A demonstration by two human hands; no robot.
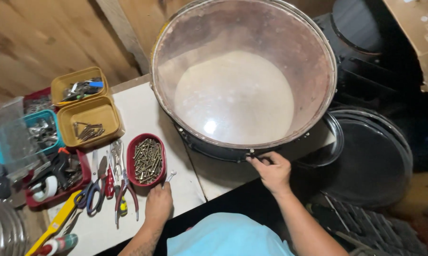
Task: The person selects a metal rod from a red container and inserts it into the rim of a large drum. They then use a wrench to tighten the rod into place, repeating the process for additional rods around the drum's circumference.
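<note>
- Your right hand (272, 171) is closed on the lower rim of the big drum (242, 76), fingers pinching a small metal lug there.
- The drum stands tilted on the worktop (143, 111), its clear skin facing you, leaning toward the wooden wall.
- Your left hand (158, 205) lies on the worktop with fingers curled around a small silver tool (170, 176); its shape is too small to tell.
- Just beside this hand is a red oval tray (147, 160) full of screws.
- Left of it lie pliers with red handles (123, 189) and scissors (94, 194).
- Farther left are two yellow tubs (88, 116) with small metal parts.
- A black round lid (370, 161) lies to your right, below the worktop.
</note>
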